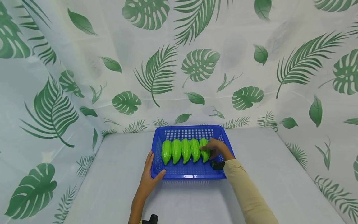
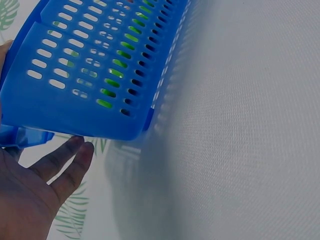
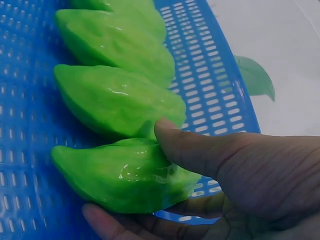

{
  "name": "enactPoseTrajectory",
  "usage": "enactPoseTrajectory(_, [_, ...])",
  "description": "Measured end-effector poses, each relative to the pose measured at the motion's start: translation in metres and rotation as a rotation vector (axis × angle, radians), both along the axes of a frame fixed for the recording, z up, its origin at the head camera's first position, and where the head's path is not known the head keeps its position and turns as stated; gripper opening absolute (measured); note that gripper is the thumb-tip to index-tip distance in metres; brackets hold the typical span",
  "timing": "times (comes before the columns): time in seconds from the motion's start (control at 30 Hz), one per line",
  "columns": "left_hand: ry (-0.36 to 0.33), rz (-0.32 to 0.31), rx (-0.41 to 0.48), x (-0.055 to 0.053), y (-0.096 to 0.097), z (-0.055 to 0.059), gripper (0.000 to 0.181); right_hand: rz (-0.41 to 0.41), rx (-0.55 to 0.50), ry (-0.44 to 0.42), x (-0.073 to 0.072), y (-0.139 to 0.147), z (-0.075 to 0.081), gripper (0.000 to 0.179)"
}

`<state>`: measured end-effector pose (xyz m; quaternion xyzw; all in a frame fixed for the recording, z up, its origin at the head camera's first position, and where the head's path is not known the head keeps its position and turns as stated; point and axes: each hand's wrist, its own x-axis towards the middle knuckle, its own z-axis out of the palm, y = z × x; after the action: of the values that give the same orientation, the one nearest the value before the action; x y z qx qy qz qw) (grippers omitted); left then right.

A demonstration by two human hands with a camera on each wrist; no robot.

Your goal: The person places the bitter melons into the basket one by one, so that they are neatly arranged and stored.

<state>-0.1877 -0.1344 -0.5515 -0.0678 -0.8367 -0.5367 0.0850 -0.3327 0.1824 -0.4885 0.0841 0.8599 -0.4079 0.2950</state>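
Observation:
Several glossy green bitter melons, seemingly plastic, lie side by side in a blue basket (image 1: pixel 181 176). My right hand (image 1: pixel 216 148) reaches into it and pinches the rightmost bitter melon (image 3: pixel 125 175). In the right wrist view its thumb presses the upper side near the blunt end, with the fingers curled under the opposite side. The neighbouring bitter melon (image 3: pixel 120 100) lies close to the thumb tip. At the basket's front left corner rests my left hand (image 1: pixel 149 179), its thumb on the rim and its straight fingers (image 2: pixel 70 172) touching the outside of the left end.
The basket stands on a white-covered table (image 1: pixel 117 186) near the back wall (image 1: pixel 173 109), whose cloth is printed with green leaves. Its slotted side (image 2: pixel 100 65) shows green through the holes. A black wrist device (image 1: pixel 217 165) is by the right cuff.

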Motion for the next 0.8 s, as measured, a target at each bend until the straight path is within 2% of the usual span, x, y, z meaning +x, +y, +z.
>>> enactPoseTrajectory(0.17, [-0.009, 0.004, -0.004, 0.0001, 0.0000, 0.0010, 0.087, -0.019, 0.013, 0.009, 0.0012, -0.0015, -0.0002, 0.056])
enactPoseTrajectory(0.43, [-0.007, 0.002, -0.001, 0.0012, -0.0020, 0.0034, 0.087, -0.002, 0.008, 0.056, 0.0040, -0.0046, 0.0047, 0.049])
enactPoseTrajectory(0.67, [-0.008, -0.001, 0.013, 0.0008, -0.0013, 0.0016, 0.087, -0.039, 0.007, 0.069, 0.0023, -0.0043, 0.0024, 0.031])
enactPoseTrajectory(0.8, [-0.004, -0.006, 0.019, 0.0013, -0.0008, 0.0020, 0.089, -0.033, 0.011, 0.075, 0.0025, -0.0026, 0.0013, 0.018])
